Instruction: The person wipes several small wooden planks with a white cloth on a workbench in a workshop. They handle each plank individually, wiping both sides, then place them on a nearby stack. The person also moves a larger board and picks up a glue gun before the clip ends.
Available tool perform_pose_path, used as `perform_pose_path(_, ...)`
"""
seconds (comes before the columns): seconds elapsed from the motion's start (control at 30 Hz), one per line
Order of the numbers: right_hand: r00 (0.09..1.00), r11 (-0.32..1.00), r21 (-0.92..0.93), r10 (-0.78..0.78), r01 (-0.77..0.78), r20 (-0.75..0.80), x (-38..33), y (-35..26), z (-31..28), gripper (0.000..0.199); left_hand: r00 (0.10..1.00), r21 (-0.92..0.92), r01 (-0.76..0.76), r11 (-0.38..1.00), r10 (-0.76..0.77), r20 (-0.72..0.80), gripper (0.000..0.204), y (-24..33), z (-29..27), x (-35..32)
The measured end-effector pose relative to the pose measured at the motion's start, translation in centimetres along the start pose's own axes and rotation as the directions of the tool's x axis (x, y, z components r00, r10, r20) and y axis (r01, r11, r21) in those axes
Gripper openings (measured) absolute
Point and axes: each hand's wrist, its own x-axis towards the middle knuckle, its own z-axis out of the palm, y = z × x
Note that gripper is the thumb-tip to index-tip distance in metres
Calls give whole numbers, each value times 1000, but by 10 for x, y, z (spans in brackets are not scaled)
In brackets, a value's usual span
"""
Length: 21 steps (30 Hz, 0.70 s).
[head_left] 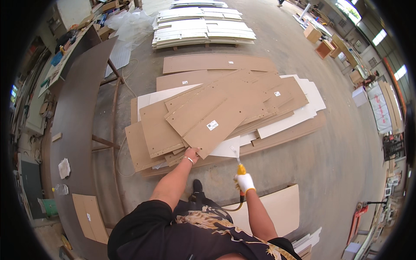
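Note:
My bare left hand (191, 155), with a white band at the wrist, grips the near corner of a brown panel (225, 117) that carries a white label and small holes. This panel lies slanted on top of a stack of brown and white panels. In its white glove, my right hand (245, 182) is closed round a yellow air gun (241, 169) whose thin nozzle points away from me, toward the stack. A hose (236, 209) runs from its lower end back toward my body. A white panel (225, 147) shows under the brown one, near the nozzle tip.
On my left stands a long dark table (76, 125) bearing a brown board (90, 217) and a crumpled white cloth (64, 168). White panels (203, 32) are piled farther off. A pale board (277, 208) lies right of my feet. A red pallet jack (357, 221) stands at far right.

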Motion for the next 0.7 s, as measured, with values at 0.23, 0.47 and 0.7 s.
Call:
perform_pose_path(0.23,941,713,-669,-334,209,-62,37,-49,-3,25,967,-137,253,958,-252,29,49,-9,-80,-80)
perform_pose_path(0.47,871,784,-585,-420,207,-256,24,-126,20,23,994,-302,-70,951,94,64,48,-29,-138,-154)
perform_pose_path(0.7,657,276,-608,-139,744,741,-54,-85,65,27,961,-168,-276,946,275,-30,43,28,-127,-213)
